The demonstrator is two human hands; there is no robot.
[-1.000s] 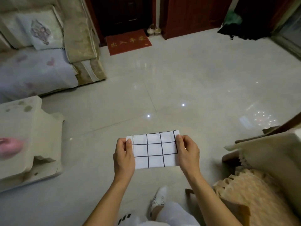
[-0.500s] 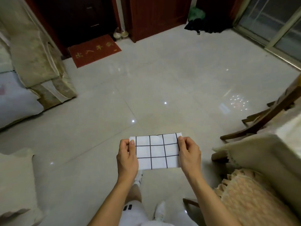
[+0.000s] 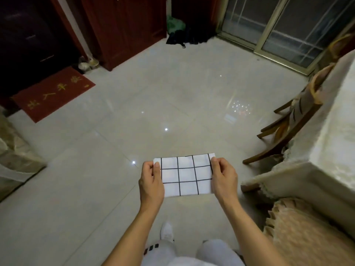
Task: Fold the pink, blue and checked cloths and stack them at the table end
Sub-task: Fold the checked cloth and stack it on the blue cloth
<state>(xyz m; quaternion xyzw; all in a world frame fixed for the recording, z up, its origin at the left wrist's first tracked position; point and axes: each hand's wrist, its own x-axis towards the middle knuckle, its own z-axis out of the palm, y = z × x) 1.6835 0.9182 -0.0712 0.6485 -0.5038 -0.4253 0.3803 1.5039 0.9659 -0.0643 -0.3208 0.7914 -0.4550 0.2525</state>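
Your left hand (image 3: 151, 182) pinches the left edge of the folded checked cloth (image 3: 187, 174), held in the air over the floor; your right hand (image 3: 223, 177) pinches the right edge. Folding looks done; next, carry it to the covered tabletop (image 3: 326, 150) at right.

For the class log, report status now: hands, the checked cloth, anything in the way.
Left hand and right hand each pinch one end of the folded checked cloth. Cloth in the air above the tiled floor. Covered table on the right, nothing between.
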